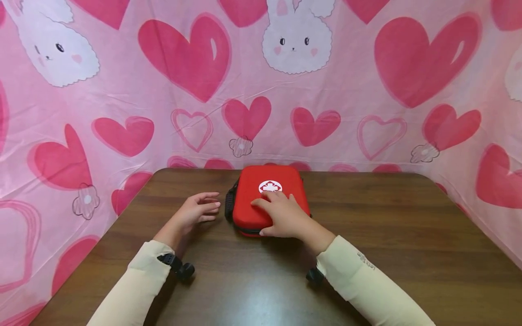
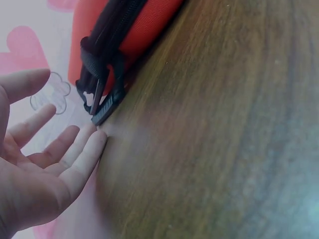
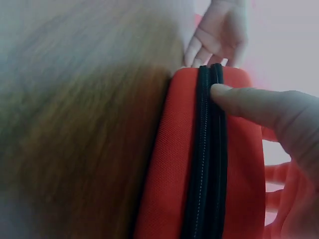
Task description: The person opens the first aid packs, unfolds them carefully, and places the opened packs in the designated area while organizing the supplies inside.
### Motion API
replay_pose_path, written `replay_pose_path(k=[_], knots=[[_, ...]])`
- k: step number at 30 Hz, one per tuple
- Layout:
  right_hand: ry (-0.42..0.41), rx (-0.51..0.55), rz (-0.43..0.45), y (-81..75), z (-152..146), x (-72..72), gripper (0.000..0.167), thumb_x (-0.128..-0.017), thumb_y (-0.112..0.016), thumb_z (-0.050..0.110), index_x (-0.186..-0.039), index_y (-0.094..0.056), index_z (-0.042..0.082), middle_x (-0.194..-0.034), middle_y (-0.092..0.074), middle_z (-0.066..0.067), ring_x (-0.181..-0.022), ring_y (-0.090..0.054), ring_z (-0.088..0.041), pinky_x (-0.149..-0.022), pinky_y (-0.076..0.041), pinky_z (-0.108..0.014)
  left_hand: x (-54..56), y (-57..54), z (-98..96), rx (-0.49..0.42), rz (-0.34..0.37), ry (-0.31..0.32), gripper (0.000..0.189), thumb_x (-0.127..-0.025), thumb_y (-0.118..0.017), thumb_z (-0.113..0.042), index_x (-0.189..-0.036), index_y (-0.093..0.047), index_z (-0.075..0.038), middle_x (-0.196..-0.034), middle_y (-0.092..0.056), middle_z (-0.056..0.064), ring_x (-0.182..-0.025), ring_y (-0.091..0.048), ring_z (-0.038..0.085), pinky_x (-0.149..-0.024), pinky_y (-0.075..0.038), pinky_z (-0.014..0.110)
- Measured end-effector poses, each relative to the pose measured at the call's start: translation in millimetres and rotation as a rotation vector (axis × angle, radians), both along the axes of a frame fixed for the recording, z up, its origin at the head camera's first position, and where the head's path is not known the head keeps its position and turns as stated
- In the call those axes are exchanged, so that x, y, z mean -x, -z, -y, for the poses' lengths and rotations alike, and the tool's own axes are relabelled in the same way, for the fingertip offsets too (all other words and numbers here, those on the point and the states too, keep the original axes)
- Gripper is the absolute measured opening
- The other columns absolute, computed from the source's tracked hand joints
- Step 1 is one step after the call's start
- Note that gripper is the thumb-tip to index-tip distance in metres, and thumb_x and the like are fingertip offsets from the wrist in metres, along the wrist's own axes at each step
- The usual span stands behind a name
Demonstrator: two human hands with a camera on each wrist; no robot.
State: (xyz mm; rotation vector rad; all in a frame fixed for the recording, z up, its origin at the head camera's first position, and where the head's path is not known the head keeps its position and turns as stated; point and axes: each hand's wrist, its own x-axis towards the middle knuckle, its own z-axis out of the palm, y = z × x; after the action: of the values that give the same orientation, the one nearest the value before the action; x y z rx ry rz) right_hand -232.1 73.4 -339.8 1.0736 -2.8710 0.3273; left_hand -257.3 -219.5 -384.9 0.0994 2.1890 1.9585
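Observation:
A red zippered first-aid case (image 1: 253, 199) with a white cross emblem (image 1: 270, 186) lies flat on the wooden table. My right hand (image 1: 285, 216) rests across its top, fingers spread near the emblem. In the right wrist view, the thumb (image 3: 222, 92) touches the black zipper (image 3: 204, 144) along the front side. My left hand (image 1: 195, 213) is held to the left of the case, fingers apart and slightly bent, holding nothing. Its fingertips point toward the black carry handle (image 2: 107, 107) on the case's left side, close to it in the left wrist view.
The brown wooden table (image 1: 387, 226) reaches back to a pink cloth (image 1: 342, 86) printed with hearts and rabbits. Black cameras are strapped at both wrists, over pale sleeves (image 1: 134, 280).

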Motion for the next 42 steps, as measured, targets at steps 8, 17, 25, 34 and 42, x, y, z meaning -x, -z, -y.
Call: replay_pose_path(k=[8, 17, 25, 34, 42], knots=[[0.015, -0.214, -0.13, -3.7, 8.3, -2.0, 0.08, -0.073, -0.081, 0.047, -0.144, -0.047, 0.029, -0.139, -0.052, -0.012, -0.124, -0.05, -0.03, -0.083, -0.052, -0.053, -0.4, 1.0, 0.1, -0.018, 0.04, 0.07, 0.061, -0.092, -0.066, -0.006, -0.146, -0.037, 0.004, -0.141, -0.04, 0.028, -0.11, -0.059, 0.027, -0.09, -0.053, 0.042], [-0.031, -0.252, -0.206, -5.5, 3.4, -0.2, 0.07, -0.082, -0.071, 0.049, -0.144, -0.048, 0.024, -0.134, -0.058, -0.013, -0.115, -0.059, -0.03, -0.079, -0.055, -0.043, 2.1, 5.7, -10.7, -0.072, 0.063, 0.107, 0.064, -0.089, -0.066, 0.003, -0.146, -0.035, 0.006, -0.142, -0.038, 0.03, -0.117, -0.054, 0.033, -0.089, -0.053, 0.046], [-0.053, -0.175, -0.266, -3.4, -2.3, 0.1, 0.068, -0.084, -0.069, 0.049, -0.144, -0.049, 0.024, -0.133, -0.059, -0.012, -0.117, -0.058, -0.028, -0.075, -0.056, -0.042, 4.5, 6.0, -28.8, -0.096, 0.081, 0.02, 0.057, -0.09, -0.062, 0.008, -0.141, -0.037, 0.012, -0.134, -0.048, 0.029, -0.099, -0.063, 0.021, -0.088, -0.054, 0.042], [-0.071, -0.118, -0.3, 0.2, -5.0, -0.9, 0.066, -0.083, -0.07, 0.048, -0.141, -0.051, 0.025, -0.132, -0.06, -0.011, -0.114, -0.06, -0.027, -0.072, -0.056, -0.04, 0.2, -0.3, -37.6, -0.392, 0.084, -0.076, 0.041, -0.097, -0.043, 0.006, -0.137, -0.039, 0.016, -0.1, -0.067, 0.009, -0.089, -0.066, 0.017, -0.095, -0.05, 0.038], [-0.072, -0.128, -0.297, 1.5, -1.9, -4.0, 0.065, -0.082, -0.072, 0.048, -0.139, -0.054, 0.025, -0.13, -0.061, -0.01, -0.115, -0.059, -0.027, -0.074, -0.056, -0.042, -2.3, -14.2, -39.5, -0.436, 0.118, -0.033, 0.054, -0.098, -0.05, -0.001, -0.147, -0.028, 0.003, -0.1, -0.068, 0.008, -0.083, -0.068, 0.018, -0.082, -0.057, 0.037]])
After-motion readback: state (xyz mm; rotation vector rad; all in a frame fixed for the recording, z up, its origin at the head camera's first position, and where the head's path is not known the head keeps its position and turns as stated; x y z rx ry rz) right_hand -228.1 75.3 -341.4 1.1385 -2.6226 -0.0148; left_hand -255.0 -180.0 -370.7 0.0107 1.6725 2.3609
